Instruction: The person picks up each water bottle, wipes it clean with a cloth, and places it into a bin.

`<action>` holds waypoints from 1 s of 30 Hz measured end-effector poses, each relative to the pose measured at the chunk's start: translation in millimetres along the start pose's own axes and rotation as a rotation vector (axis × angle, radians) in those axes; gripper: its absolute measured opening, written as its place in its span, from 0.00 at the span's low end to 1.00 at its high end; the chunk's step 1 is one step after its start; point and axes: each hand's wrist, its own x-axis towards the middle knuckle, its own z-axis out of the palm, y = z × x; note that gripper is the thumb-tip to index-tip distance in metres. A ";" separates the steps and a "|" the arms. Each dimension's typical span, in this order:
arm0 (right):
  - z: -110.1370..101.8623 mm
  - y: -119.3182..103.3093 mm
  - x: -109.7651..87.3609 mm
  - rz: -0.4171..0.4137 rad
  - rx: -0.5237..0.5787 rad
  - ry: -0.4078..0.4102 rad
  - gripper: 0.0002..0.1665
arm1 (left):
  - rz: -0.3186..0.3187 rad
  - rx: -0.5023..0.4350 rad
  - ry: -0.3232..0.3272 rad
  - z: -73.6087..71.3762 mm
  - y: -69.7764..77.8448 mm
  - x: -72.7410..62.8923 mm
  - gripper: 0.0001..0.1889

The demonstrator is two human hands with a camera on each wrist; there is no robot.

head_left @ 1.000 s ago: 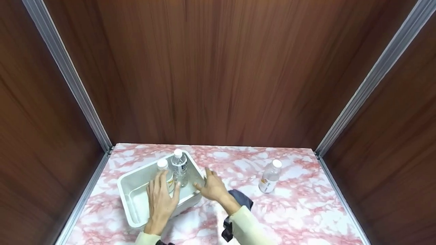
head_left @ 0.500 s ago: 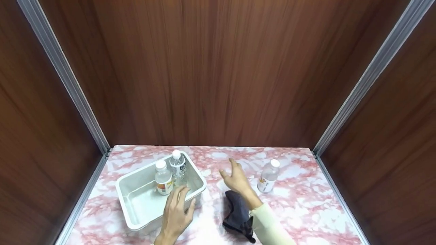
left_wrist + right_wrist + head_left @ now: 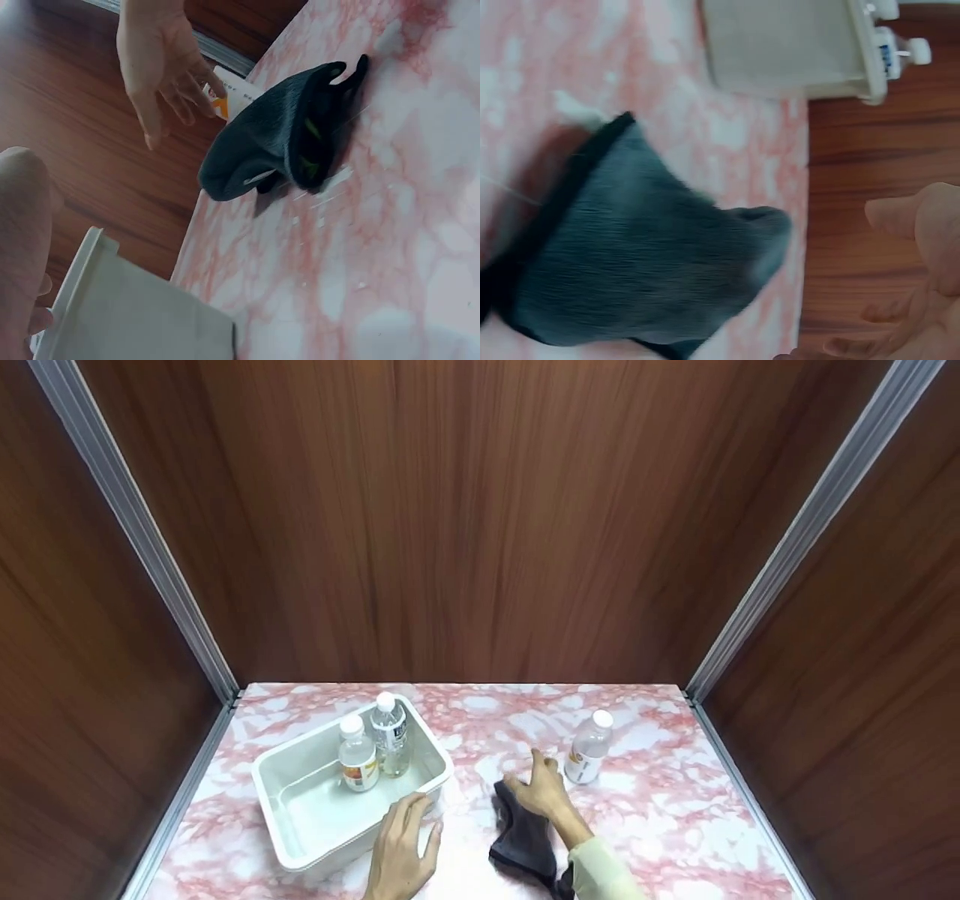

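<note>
My right hand [image 3: 544,795] hovers over the far end of a dark grey cloth item [image 3: 523,840] with black edging and a strap. In the left wrist view a gap shows between that hand [image 3: 161,56] and the cloth piece [image 3: 262,127]; its fingers are loosely bent and hold nothing. My left hand [image 3: 403,847], fingers relaxed, is at the near right side of a white plastic bin [image 3: 330,851]; whether it touches the bin I cannot tell. Inside the bin stand two clear white-capped bottles, one with an orange label [image 3: 358,761], the other with black lettering [image 3: 390,739].
A third white-capped plastic bottle [image 3: 589,750] stands upright just right of my right hand. The table [image 3: 675,825] has a pink marbled surface. Brown wood-grain panels [image 3: 465,525] with metal corner posts enclose it at the back and both sides.
My right hand has moved from the bin's right edge to above the dark cloth. My left hand has drawn back from the orange-label bottle toward me and rightward. Both bottles stay in the bin.
</note>
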 end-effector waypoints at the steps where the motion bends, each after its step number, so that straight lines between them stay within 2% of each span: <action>1: 3.2 2.6 -2.6 0.010 -0.009 -0.007 0.48 | 0.013 -0.006 0.007 1.7 0.4 -1.7 0.20; 5: 17.5 12.5 -12.8 0.056 -0.039 -0.041 0.54 | 0.043 -0.020 0.008 7.1 1.2 -7.8 0.20; 9: 31.4 19.1 -20.5 0.070 -0.042 -0.071 0.58 | 0.018 -0.023 -0.017 9.1 1.7 -11.8 0.19; 14: 45.0 23.3 -26.9 0.070 -0.053 -0.109 0.59 | -0.015 -0.018 -0.054 9.7 2.6 -14.2 0.19; 20: 56.5 25.7 -29.4 0.119 -0.116 -0.124 0.61 | -0.010 -0.015 -0.060 13.9 2.9 -14.8 0.19; 26: 57.8 30.0 -29.0 0.039 -0.157 -0.049 0.60 | -0.014 -0.033 -0.098 18.1 8.0 -7.2 0.19; 30: 53.5 34.8 -27.7 0.000 -0.160 -0.031 0.57 | 0.006 -0.053 -0.091 23.3 13.8 2.4 0.19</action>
